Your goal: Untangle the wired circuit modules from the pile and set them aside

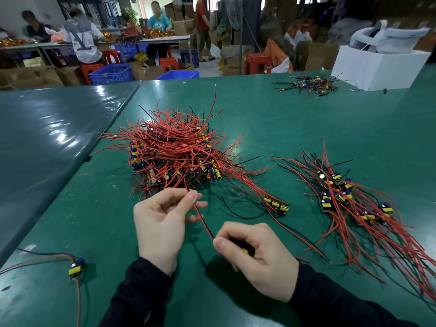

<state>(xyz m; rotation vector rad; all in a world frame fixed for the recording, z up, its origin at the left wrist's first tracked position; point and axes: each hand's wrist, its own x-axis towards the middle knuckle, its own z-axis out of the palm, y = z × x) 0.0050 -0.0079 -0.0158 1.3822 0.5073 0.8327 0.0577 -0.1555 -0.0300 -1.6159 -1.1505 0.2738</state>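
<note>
No legible writing on the module (243, 249) in right hand (259, 258)

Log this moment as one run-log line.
step: untangling | left hand: pinches red wire | right hand: grips module | pile: ahead | set-aside group: right

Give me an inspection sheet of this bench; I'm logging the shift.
Surface: green mat, glossy.
Job's things: tangled pile; sorted modules at right; one module between them.
Clutter: stray module near left; small heap far right; white box.
Grippers: left hand pinches a red wire; right hand grips a module.
Cables: wire runs between both hands.
Surroundings: people at tables, crates, stools, cartons.
</note>
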